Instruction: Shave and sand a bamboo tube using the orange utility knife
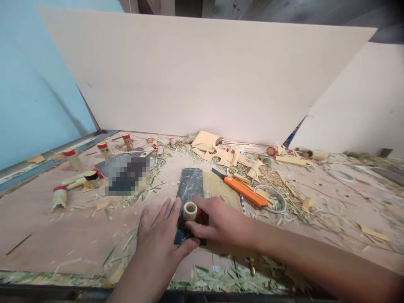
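Note:
My right hand (210, 219) grips a short bamboo tube (190, 213) between thumb and fingers. The tube stands upright with its open end facing up, over a dark, scuffed flat strip (190, 183). Whether its lower end touches the strip is hidden by my fingers. My left hand (162, 235) lies with fingers spread at the strip's left edge, its thumb near the strip's front end. Beside the strip is a tan sheet (221, 189). An orange utility knife (244, 190) rests to the right of it.
Red-topped bamboo pieces (72, 160) stand at the left. Yellow cut-out scraps (221, 153) and a heap of shavings (271, 179) lie at the back right. A coil of pale wire (282, 198) sits by the knife. A white board (205, 75) rises behind the table.

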`<act>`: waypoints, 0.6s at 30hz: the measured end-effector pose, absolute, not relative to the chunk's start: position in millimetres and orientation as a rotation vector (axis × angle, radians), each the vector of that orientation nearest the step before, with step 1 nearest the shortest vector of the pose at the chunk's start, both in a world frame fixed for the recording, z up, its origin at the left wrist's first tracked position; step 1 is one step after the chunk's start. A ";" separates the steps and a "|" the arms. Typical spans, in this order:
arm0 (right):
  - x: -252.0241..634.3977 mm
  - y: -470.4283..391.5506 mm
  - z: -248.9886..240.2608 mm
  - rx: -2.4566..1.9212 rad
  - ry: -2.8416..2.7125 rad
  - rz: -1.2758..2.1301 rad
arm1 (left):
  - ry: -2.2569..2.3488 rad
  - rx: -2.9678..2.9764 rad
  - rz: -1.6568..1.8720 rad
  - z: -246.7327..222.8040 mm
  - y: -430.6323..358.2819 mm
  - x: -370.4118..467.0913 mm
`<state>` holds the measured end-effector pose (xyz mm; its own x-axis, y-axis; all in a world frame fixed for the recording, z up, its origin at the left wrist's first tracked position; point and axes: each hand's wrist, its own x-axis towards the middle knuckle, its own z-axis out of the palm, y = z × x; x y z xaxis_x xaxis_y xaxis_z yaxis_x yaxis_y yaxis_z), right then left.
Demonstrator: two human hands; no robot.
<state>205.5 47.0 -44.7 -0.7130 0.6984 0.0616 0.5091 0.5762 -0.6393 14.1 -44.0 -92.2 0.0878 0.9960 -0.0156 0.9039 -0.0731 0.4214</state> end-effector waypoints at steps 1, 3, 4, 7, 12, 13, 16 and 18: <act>205.6 46.9 -44.2 -1.004 -2.494 0.873 | 1.882 2.049 0.385 -90.6 -44.0 14.6; 206.4 49.0 -43.2 -1.100 -2.446 0.799 | 1.899 2.041 0.348 -87.4 -43.3 15.9; 206.9 50.6 -42.8 -1.118 -2.437 0.777 | 1.915 2.032 0.327 -85.8 -42.9 16.6; 208.3 54.8 -41.6 -1.017 -2.491 0.848 | 1.942 2.013 0.269 -81.5 -42.0 18.2; 208.6 55.4 -41.4 -1.044 -2.450 0.832 | 1.948 2.019 0.264 -78.1 -43.8 19.1; 208.3 54.7 -41.7 -1.015 -2.473 0.858 | 1.950 2.016 0.262 -77.8 -44.3 19.3; 207.6 52.9 -42.1 -1.051 -2.470 0.854 | 1.950 2.021 0.253 -77.3 -44.9 19.7; 207.4 51.5 -41.6 -1.118 -2.426 0.807 | 1.940 2.030 0.268 -77.0 -44.7 19.6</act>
<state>207.4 51.5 -41.6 -0.6276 0.7749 0.0746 0.5758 0.5265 -0.6256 19.6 -44.7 -77.0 0.0606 0.9946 -0.0838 0.9348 -0.0271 0.3542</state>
